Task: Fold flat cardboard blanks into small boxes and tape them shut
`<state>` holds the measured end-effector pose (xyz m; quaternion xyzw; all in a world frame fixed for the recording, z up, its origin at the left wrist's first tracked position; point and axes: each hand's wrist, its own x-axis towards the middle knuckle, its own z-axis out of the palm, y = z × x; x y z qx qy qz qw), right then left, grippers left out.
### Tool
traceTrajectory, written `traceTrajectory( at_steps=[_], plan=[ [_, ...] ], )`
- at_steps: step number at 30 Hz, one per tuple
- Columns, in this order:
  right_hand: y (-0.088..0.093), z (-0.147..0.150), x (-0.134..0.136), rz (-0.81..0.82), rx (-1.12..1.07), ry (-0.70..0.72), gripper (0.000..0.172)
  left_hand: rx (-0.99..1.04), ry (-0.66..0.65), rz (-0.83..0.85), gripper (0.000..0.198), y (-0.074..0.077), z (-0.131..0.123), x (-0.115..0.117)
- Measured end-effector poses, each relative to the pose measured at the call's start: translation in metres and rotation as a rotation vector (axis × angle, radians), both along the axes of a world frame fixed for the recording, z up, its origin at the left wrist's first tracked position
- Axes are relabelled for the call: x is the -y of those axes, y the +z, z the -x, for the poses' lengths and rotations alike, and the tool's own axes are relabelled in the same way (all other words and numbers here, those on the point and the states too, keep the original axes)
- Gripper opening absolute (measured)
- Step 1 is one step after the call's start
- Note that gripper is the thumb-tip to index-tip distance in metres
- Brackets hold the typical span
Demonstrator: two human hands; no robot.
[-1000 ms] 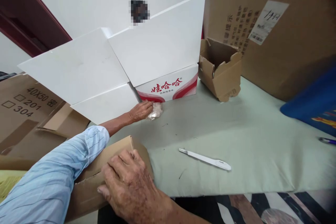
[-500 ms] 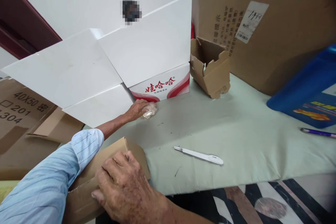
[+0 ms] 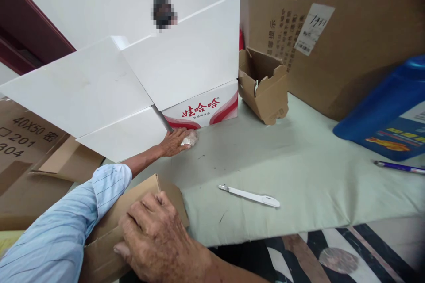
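Left grip (image 3: 175, 141) lies against a crinkled clear packet (image 3: 191, 137) at the far edge of a green-covered surface (image 3: 299, 177), fingers along its far side and thumb on its near side; whether the hold is firm cannot be told. The packet sits just to the right of the palm, roundish, with no clear long axis, directly in front of the red-lettered panel of a white carton (image 3: 192, 53) whose flaps stand raised. Of the two hands, the left is plainly the nearer. Well apart, closer to the wearer, the right grip (image 3: 159, 234) rests with curled fingers on a brown box (image 3: 142, 190), its fingertips hidden, so a grasp cannot be confirmed. To the right of that box, a white-handled blade (image 3: 249, 196) lies flat, its length slanting from upper left to lower right, tip toward the packet and clear of both hands. Farther out, a small cut-out cardboard box (image 3: 270, 101) stands beside the white carton, a large brown carton (image 3: 348, 53) rises behind it, and a purple pen (image 3: 398, 166) lies before a blue container (image 3: 381, 119).
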<state>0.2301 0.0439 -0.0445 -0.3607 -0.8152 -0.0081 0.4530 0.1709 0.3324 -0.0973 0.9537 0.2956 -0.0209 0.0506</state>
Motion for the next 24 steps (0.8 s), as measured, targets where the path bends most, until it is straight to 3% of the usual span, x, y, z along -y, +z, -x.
traceTrajectory(
  at_steps=[9,14,18,21,24],
  plan=[
    [0.002,-0.003,0.005,-0.002,0.021,0.009,0.027,0.065,0.048,-0.003,0.079,-0.013,0.002,0.003],
    [0.005,-0.003,0.006,-0.012,0.025,-0.024,0.027,0.006,0.058,0.067,0.082,0.002,0.001,-0.001],
    [0.008,-0.002,0.003,0.006,0.065,-0.045,0.027,0.031,0.036,0.137,0.085,0.043,-0.005,-0.003],
    [0.01,-0.003,0.001,0.051,0.099,-0.031,0.027,0.207,-0.091,0.16,0.071,0.091,-0.002,0.009],
    [0.01,-0.003,-0.001,0.077,0.099,-0.033,0.024,0.317,-0.131,0.142,0.057,0.145,0.021,0.042]
  ],
)
